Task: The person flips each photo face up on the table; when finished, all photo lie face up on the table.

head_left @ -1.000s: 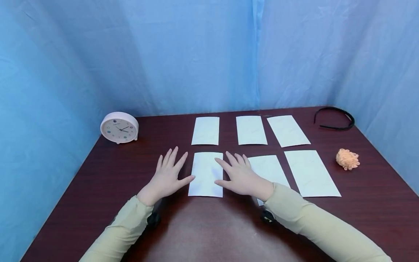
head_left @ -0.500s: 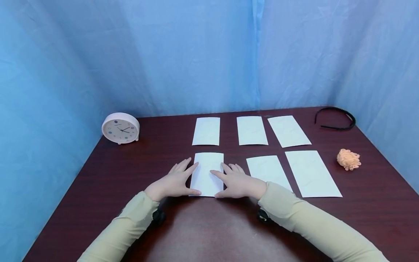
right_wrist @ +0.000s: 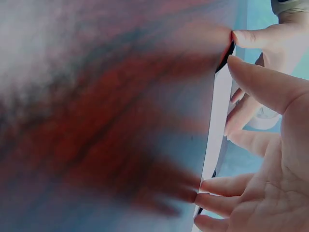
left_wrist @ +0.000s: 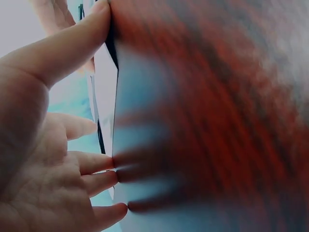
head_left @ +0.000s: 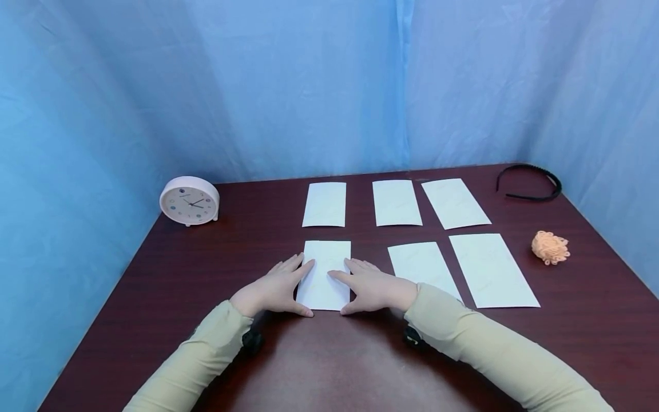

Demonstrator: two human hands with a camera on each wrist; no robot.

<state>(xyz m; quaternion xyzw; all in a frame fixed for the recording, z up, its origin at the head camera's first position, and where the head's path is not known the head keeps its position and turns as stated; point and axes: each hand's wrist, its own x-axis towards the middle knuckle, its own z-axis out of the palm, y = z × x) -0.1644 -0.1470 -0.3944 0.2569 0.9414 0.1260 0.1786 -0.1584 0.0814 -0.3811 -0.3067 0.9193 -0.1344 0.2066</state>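
Note:
A white rectangular sheet [head_left: 323, 292] lies flat on the dark table between both hands in the head view. My left hand [head_left: 275, 289] touches its left side, fingers extended, with the thumb near the front left corner. From the other side, my right hand [head_left: 376, 287] reaches the sheet's right edge; its index finger lies over the surface and its thumb is by the front right corner. In the left wrist view, fingertips of the left hand [left_wrist: 43, 159] meet the tabletop beside the sheet [left_wrist: 106, 92]. The right wrist view shows right fingertips [right_wrist: 205, 200] down along the sheet edge.
More white sheets lie around: one behind [head_left: 325, 205], two at the back right [head_left: 397, 203], and two to the right [head_left: 494, 272]. A white clock [head_left: 189, 201] stands back left. A black headband [head_left: 530, 198] and a peach looped pompom [head_left: 550, 248] lie far right.
Both hands have come down and closer together, from spread above the table to the sheet's two sides. The sheet appears to have shifted very slightly toward me. Other objects stay in place.

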